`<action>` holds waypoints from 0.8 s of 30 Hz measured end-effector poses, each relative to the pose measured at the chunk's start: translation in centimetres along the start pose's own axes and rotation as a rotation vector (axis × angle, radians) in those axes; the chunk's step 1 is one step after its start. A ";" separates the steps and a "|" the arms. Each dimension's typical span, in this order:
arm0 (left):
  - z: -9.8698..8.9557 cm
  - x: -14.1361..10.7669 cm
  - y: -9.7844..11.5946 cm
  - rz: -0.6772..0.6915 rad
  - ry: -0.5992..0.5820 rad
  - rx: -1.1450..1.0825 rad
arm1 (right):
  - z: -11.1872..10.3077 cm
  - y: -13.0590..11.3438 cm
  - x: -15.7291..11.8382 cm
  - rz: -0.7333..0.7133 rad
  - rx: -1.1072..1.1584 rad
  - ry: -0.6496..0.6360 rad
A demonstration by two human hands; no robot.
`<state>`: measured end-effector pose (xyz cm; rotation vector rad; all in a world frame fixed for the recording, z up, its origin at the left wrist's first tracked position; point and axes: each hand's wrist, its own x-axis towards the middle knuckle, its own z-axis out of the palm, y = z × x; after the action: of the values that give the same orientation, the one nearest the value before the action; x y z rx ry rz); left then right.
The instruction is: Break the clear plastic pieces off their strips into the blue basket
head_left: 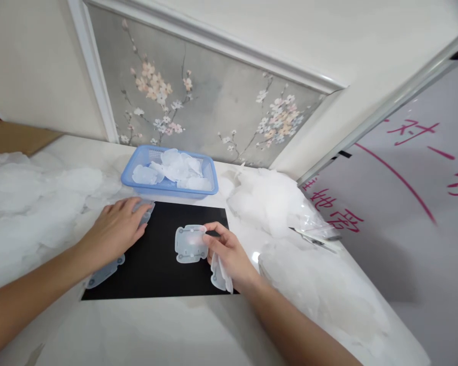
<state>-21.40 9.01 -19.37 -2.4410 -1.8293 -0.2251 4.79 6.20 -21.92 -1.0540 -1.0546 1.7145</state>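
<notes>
Two bare forearms enter from the bottom edge, nearest the lens. Right hand [229, 254]: thumb and forefinger pinched on the right edge of a translucent, squarish soft plastic piece with rounded corner tabs [191, 244]; the piece lies flat near the middle of a matte black rectangular mat [156, 269]. Faint raised dots show at its corners and centre, and its surface is milky. The lower fingers of the same hand are curled around a second folded clear piece [221, 277], which hangs below the palm. Left hand [116, 229]: palm down, fingers spread and flat, pressing on another translucent plastic piece [147, 211] at the mat's upper left corner; not gripping. A further clear tabbed piece [105, 272] lies under the left wrist at the mat's left edge.

Behind the mat, touching its far edge: a light blue perforated plastic basket [137, 180] holding more clear pieces. Heaps of crumpled clear plastic bags [275, 203] on the white tabletop [156, 330] to either side. Whiteboard with red writing [404, 193] leans at right
</notes>
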 end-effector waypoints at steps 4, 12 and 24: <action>0.3 0.1 -0.6 0.026 -0.049 0.122 | -0.2 -0.3 0.1 0.076 0.137 0.012; 0.1 0.4 -0.2 0.131 -0.112 -0.424 | -0.2 -0.1 0.3 0.094 0.216 0.024; -0.5 0.1 1.3 -0.044 -0.097 -0.722 | -0.1 -0.3 0.4 0.075 0.227 0.075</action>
<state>-20.21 8.64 -18.80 -2.8799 -2.1177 -0.9326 4.79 6.72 -21.73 -1.0140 -0.7611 1.7917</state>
